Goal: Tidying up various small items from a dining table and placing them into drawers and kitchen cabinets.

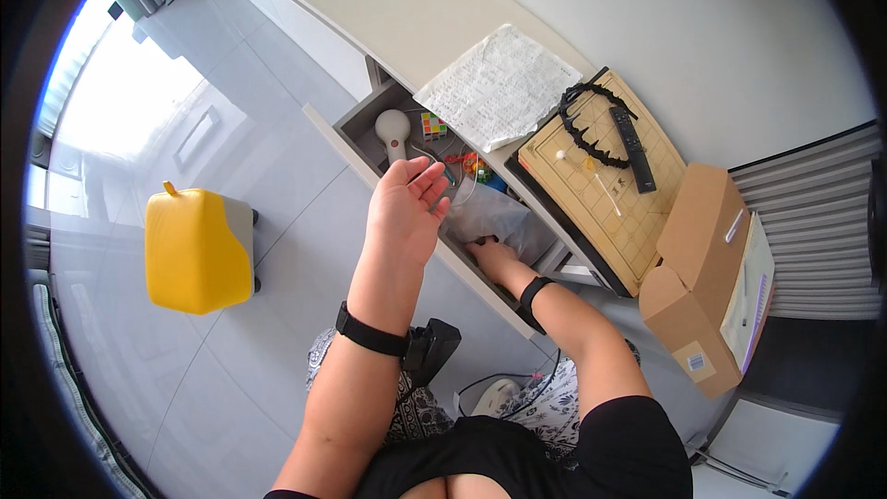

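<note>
My left hand (409,211) is raised over the open drawer (339,145), palm up, fingers apart and slightly curled, with nothing in it. My right hand (495,260) reaches down into the near end of the drawer, beside a translucent plastic bag (488,211); its fingertips are at a small dark thing, and whether they grip it is unclear. At the drawer's far end lie a white rounded device with a handle (393,128) and a puzzle cube (434,126). Colourful small items (477,165) and a white cable lie between them and the bag.
A crumpled written sheet (502,83) lies on the cabinet top. Beside it, a wooden game board (554,152) bears a black spiky band (572,118) and a remote control (634,152). An open cardboard box (707,222) stands right. A yellow wheeled stool (197,249) is on the floor.
</note>
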